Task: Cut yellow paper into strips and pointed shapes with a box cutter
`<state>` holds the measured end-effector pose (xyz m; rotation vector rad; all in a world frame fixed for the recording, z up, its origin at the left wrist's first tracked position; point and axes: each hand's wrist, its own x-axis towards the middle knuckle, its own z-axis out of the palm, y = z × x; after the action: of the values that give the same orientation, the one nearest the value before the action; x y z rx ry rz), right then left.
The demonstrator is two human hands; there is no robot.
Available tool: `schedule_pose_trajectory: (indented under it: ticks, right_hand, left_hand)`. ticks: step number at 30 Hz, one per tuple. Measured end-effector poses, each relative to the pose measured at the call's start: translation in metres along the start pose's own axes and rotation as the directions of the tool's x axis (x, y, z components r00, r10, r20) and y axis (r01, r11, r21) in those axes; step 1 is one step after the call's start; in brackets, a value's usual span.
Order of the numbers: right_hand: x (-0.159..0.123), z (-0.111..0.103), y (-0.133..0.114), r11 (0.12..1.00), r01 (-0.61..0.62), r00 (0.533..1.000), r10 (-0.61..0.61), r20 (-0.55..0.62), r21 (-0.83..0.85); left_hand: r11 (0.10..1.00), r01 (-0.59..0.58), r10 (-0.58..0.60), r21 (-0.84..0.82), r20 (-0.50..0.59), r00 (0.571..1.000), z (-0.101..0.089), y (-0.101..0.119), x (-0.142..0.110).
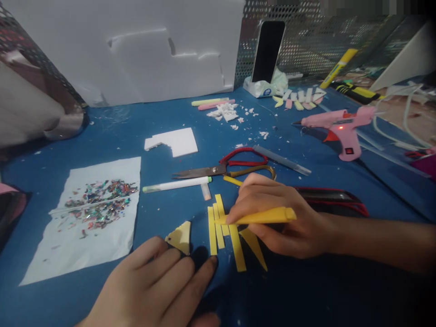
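My right hand [279,213] is closed around a yellow marker [262,216], its tip on a group of narrow yellow strips [218,222] lying side by side on the table. A wider yellow strip [237,250] and a thin yellow triangle [255,247] lie under and beside that hand. My left hand [156,286] rests low on the table, index finger reaching out to the lower end of the leftmost strip. Just beyond its bent other fingers is a yellow foam wedge [180,237] with a dark dot; whether they touch it I cannot tell. The left thumb is mostly out of view.
Red-handled scissors [214,170], a white-barrelled pen [177,184] and a cutter [334,200] lie ahead. A pink glue gun [344,127] with a lit light stands right. Paper [112,250] holds glittery flakes at left. White foam [180,141] and a propped phone [269,52] are farther back.
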<state>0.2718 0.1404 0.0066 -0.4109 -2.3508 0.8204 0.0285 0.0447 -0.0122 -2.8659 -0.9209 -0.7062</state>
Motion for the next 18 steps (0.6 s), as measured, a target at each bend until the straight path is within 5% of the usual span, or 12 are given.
schedule_pose_trajectory:
  ticks: [10, 18]
  right_hand:
    - [0.0022, 0.0014, 0.0006, 0.998, 0.033, 0.997, -0.036, 0.066, 0.045]
    - [-0.0023, -0.0002, 0.0003, 0.997, -0.068, 0.994, 0.07, -0.089, 0.022]
  left_hand:
    - [1.0, -0.002, 0.002, 0.009, -0.013, 1.0, -0.0014, 0.002, -0.0011]
    - [1.0, 0.001, -0.001, 0.03, -0.011, 1.0, -0.0006, 0.0017, 0.0016]
